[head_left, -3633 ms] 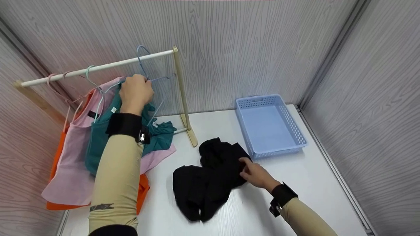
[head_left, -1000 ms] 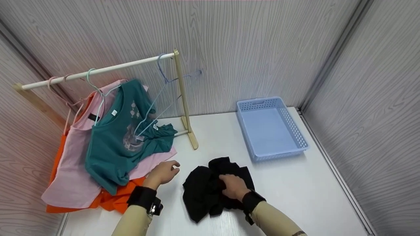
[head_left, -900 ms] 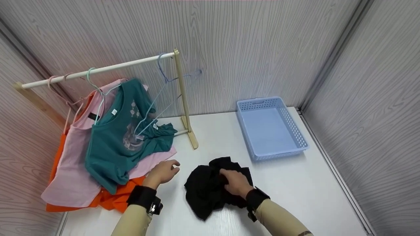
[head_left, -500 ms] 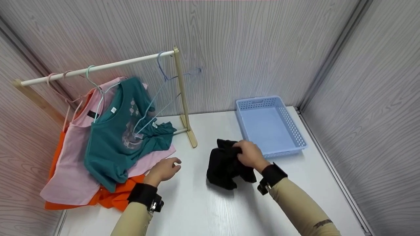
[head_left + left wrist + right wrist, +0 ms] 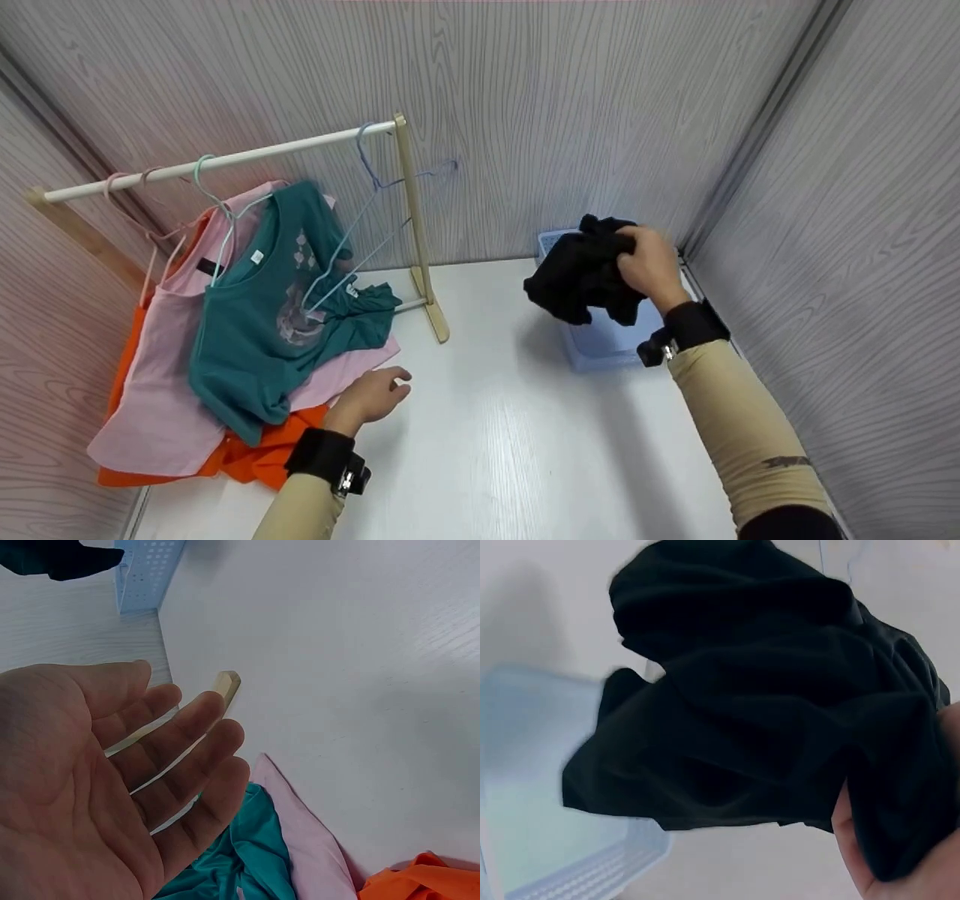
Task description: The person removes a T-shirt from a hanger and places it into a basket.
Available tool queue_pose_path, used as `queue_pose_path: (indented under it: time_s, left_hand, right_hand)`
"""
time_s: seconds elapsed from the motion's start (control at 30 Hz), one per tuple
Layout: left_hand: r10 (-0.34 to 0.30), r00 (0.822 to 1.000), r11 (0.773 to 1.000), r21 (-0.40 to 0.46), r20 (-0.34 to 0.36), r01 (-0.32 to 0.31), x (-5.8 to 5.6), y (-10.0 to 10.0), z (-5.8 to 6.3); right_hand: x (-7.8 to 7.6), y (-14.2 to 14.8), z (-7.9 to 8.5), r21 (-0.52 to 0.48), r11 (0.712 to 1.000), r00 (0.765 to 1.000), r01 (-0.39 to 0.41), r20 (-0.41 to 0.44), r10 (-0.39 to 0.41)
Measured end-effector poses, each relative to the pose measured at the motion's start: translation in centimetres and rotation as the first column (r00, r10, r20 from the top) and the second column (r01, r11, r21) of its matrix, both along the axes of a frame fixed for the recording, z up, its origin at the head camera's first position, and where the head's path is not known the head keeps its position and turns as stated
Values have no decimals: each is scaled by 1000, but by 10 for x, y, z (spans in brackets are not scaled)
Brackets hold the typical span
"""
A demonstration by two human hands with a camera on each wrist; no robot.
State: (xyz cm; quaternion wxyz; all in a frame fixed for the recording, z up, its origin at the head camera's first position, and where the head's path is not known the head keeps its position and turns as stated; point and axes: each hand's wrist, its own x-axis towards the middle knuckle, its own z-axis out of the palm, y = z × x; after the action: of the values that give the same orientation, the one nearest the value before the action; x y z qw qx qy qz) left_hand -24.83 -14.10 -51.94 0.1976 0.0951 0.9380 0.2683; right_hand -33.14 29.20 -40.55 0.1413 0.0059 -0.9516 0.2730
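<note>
Well to the left of the right hand [image 5: 651, 266], a clothes-hung rack [image 5: 300, 143]; just beneath or beside it, a blue basket [image 5: 602, 342]; inside its grip, a bunched black cloth [image 5: 581, 274].
Held up in the air by one side, fully over the basket or only partly: cannot tell. Probably light, soft and limp, hard to damage, not slippery; apt to sag and trail, so best taken by several gathered folds, not one loose edge. Well apart from that grip, left hand [image 5: 371, 396] with fingers relaxed, holding nothing.
</note>
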Motion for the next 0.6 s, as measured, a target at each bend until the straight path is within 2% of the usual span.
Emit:
queue_pose_path:
  time_s: [0.07, 0.13, 0.3, 0.4, 0.47, 0.53, 0.6]
  left_hand:
    - [8, 1000, 1000, 4, 1, -8, 2, -1, -2]
    - [13, 1000, 1000, 9, 2, -13, 4, -2, -4]
    - [24, 1000, 1000, 9, 11, -24, 10, -3, -8]
    - [33, 999, 999, 3, 14, -33, 12, -4, -10]
    - [34, 999, 999, 2, 10, -34, 12, -5, -11]
    - [34, 999, 999, 0, 0, -34, 11, -7, -11]
    - [36, 999, 999, -3, -9, -36, 9, -8, -10]
  right_hand:
    - [-7, 10, -8, 9, 999, 999, 51, 2, -51]
    - [-11, 18, -26, 16, 995, 995, 94, 8, -94]
    - [-9, 28, -95, 33, 988, 983, 148, 108, -150]
    - [-4, 28, -131, 58, 991, 970, 123, 206, -132]
    - [-1, 26, -146, 72, 993, 956, 88, 275, -105]
    - [0, 25, -154, 80, 996, 938, 46, 338, -70]
    - [1, 20, -153, 76, 997, 909, -11, 416, -22]
